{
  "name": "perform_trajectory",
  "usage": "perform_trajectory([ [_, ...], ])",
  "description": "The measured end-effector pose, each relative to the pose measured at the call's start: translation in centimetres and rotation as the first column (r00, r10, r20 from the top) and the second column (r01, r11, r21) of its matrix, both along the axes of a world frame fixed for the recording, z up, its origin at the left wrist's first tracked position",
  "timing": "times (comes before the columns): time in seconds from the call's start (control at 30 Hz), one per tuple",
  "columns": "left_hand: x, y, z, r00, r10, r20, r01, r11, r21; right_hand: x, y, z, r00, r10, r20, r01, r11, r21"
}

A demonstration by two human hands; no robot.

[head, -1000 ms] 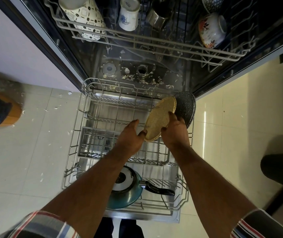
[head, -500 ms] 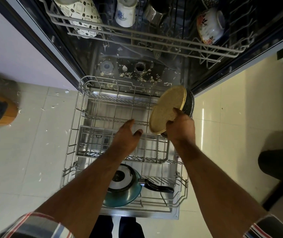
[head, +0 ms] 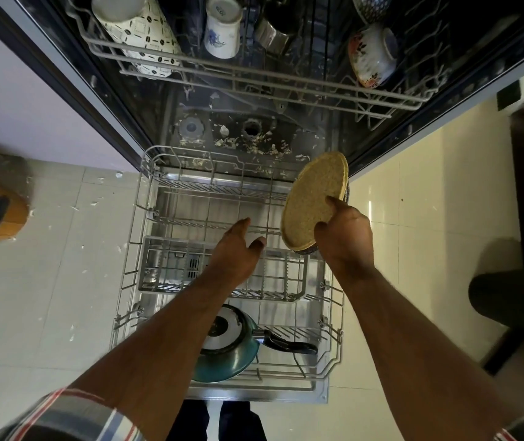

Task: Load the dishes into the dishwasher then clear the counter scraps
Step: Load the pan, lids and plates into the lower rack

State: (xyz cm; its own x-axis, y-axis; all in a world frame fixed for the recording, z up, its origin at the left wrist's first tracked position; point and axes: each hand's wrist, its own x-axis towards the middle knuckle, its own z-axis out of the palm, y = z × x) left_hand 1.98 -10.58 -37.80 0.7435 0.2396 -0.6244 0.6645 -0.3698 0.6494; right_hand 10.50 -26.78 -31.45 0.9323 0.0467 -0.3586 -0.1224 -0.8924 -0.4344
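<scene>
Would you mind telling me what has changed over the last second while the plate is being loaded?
The left hand let go of the yellow plate and drew back, open. The right hand carried the plate rightward, covering the dark plate behind it. The teal pan stayed in the lower rack.

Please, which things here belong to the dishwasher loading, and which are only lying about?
Job: tan plate held by right hand; left hand; lower rack; teal pan; upper rack with cups.
Lying about: white scraps on floor; dark bin.
</scene>
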Motion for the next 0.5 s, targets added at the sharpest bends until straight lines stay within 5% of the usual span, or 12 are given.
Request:
perform_trajectory([
  [0.5,-1.1,1.1,-0.9,0.999,0.033,0.011,-0.033,0.999,-0.025,-0.4,2.5,-2.4,0.992,0.114,-0.049,-0.116,0.992,-0.040],
])
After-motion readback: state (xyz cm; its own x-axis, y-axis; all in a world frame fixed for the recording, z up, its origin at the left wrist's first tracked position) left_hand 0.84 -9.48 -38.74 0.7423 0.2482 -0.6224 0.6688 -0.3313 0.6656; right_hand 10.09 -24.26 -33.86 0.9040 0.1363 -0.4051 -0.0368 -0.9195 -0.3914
